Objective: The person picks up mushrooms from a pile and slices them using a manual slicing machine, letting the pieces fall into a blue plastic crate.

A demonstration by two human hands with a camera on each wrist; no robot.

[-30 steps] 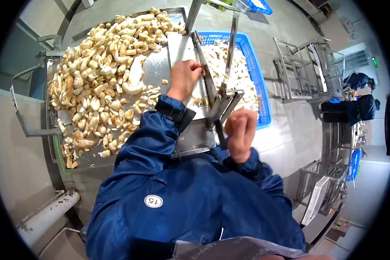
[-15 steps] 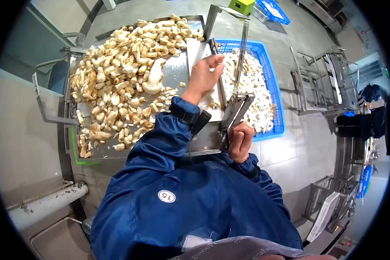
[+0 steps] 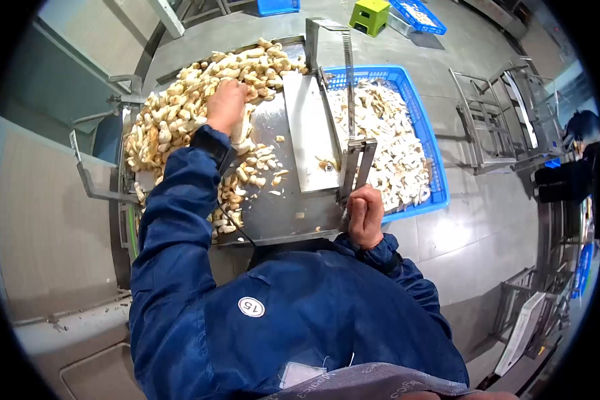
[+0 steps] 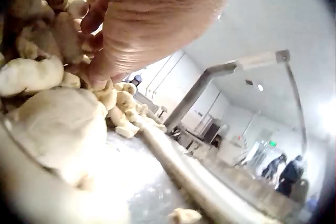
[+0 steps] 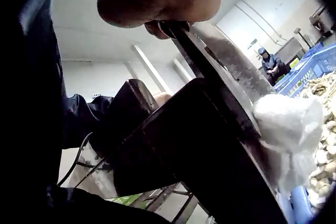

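Observation:
My left hand (image 3: 227,105) reaches into a big heap of pale, thick-stemmed mushrooms (image 3: 173,110) on the metal table, its fingers (image 4: 94,19) bent down among them. Whether it pinches one is hidden. At the near end of a lever-type cutter (image 3: 355,170), my right hand (image 3: 366,217) grips the handle. A long spring (image 3: 349,80) runs from an upright frame to the cutter's arm. Beside the cutter lies a white board (image 3: 307,133) with a small mushroom piece (image 3: 323,163) at its near end. Sliced mushrooms (image 3: 387,147) fill a blue crate (image 3: 417,120) to the right.
Small mushrooms and scraps (image 3: 257,163) lie on the bare metal tabletop (image 3: 273,213). A green stool (image 3: 369,17) and another blue crate (image 3: 420,15) stand on the floor beyond. Metal racks (image 3: 487,120) are at the right, with a person in dark clothes (image 3: 570,167) past them.
My left hand has left the white board and moved left to the mushroom heap. The right hand has lowered with the cutter's handle and stays on it. The head view has shifted.

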